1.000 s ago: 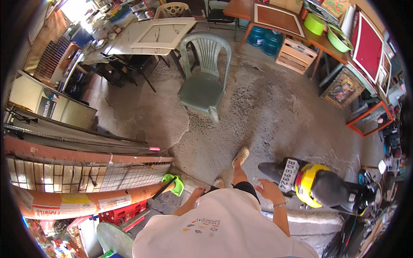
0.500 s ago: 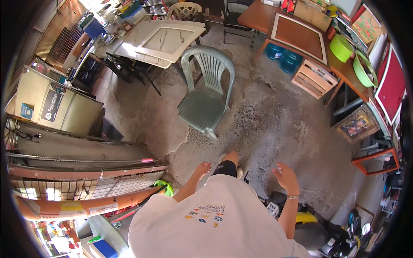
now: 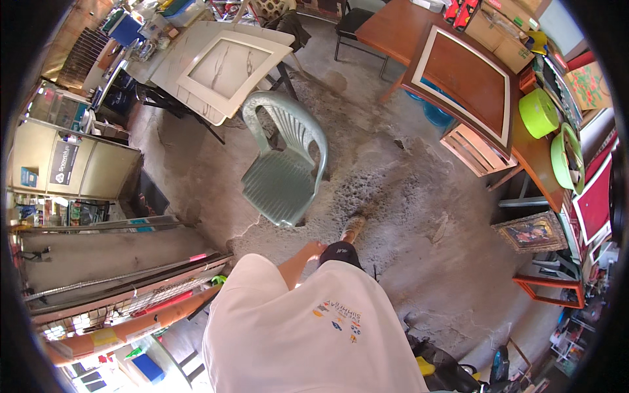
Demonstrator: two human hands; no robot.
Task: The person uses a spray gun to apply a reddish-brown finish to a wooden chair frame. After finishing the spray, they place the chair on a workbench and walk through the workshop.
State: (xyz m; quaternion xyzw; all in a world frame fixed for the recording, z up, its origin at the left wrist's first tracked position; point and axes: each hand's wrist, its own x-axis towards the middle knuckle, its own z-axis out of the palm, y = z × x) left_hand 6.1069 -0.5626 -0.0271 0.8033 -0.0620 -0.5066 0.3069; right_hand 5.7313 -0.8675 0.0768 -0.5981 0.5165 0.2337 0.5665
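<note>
I have the left hand (image 3: 315, 249) in view beside the knee, apart from the green plastic monobloc chair (image 3: 280, 182), which stands ahead and slightly left on the pitted concrete floor (image 3: 373, 190). No object shows in the hand; I cannot tell whether its fingers are curled. The right hand is out of view, state unknown. Hazard 1: the clog (image 3: 354, 227) is near the chair; a long stride could strike a chair leg. Hazard 2: uneven concrete could cause a stumble. Hazard 3: the chair back appears close to the marble-patterned table (image 3: 165, 73); a knock could shift the cream-framed panel (image 3: 226, 71) on top.
</note>
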